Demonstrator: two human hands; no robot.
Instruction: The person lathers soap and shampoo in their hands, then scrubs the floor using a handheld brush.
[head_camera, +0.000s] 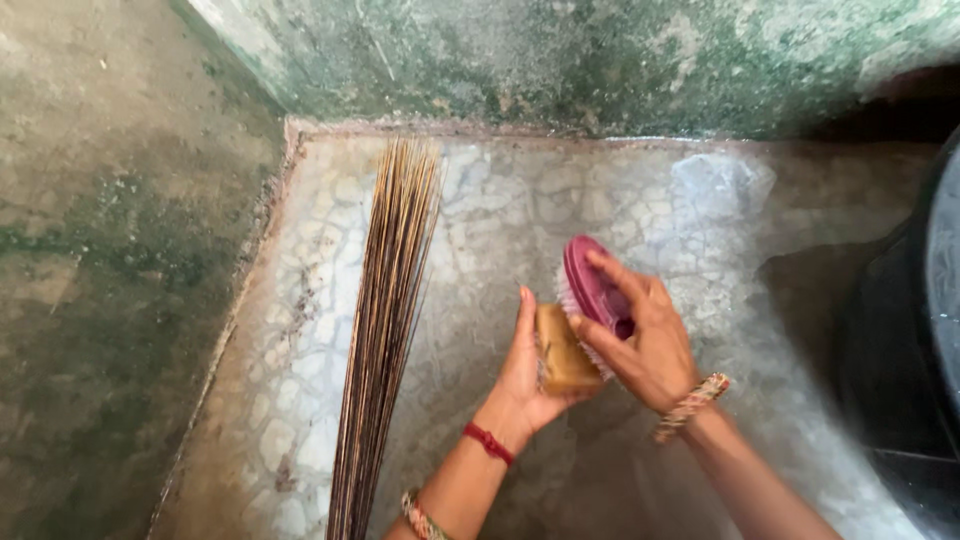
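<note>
My left hand (520, 375) holds a brown block of soap (562, 352) upright in its palm, fingers pointing up. My right hand (645, 345) grips a dark red scrubbing brush (592, 285) with pale bristles, and the bristle side presses against the soap. Both hands meet above the wet, cracked stone floor (520, 210), a little right of the middle. A red thread and a beaded band circle my left wrist, and a beaded band circles my right wrist.
A stick broom (385, 320) of thin brown twigs lies along the floor left of my hands. Stained green walls (120, 250) close the corner on the left and at the back. A dark round container (915, 340) stands at the right edge.
</note>
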